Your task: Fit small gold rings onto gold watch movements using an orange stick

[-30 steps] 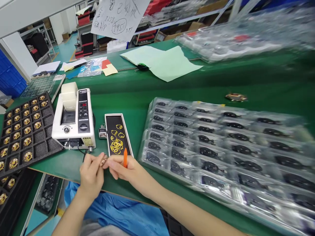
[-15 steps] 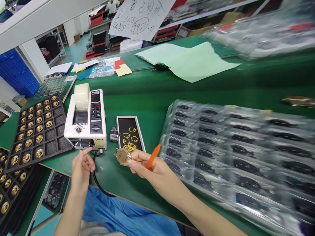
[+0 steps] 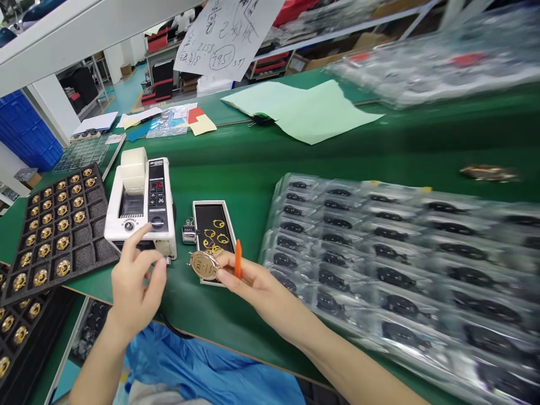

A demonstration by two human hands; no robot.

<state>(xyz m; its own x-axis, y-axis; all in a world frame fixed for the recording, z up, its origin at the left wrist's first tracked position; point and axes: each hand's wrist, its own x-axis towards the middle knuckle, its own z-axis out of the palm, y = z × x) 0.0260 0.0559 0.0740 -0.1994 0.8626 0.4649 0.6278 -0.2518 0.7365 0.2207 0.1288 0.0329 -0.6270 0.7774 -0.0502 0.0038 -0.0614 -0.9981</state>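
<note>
My right hand (image 3: 248,281) pinches a round gold-coloured watch case (image 3: 205,265) by its edge, its engraved back facing up. An orange pointed stick (image 3: 238,259) stands up from between the same hand's fingers. The watch case is just over the near end of a white-rimmed black box (image 3: 230,225) with yellow rings (image 3: 218,224) in it. My left hand (image 3: 137,281) is raised in front of a white tape dispenser (image 3: 162,236), index finger stretched towards it and thumb apart. Nothing shows in that hand. It partly hides the dispenser's front.
Black foam trays (image 3: 90,239) of gold watch parts lie at the left. Right of the box is a clear plastic tray (image 3: 312,264) of dark pieces. A small metal counter (image 3: 189,232) touches the box. Green paper (image 3: 312,115) lies at the back; another gold-coloured item (image 3: 489,172) is at far right.
My left hand has risen from below the dispenser's outlet to in front of its face, index finger now stretched up. My right hand still holds the watch case; the view has shifted slightly.
</note>
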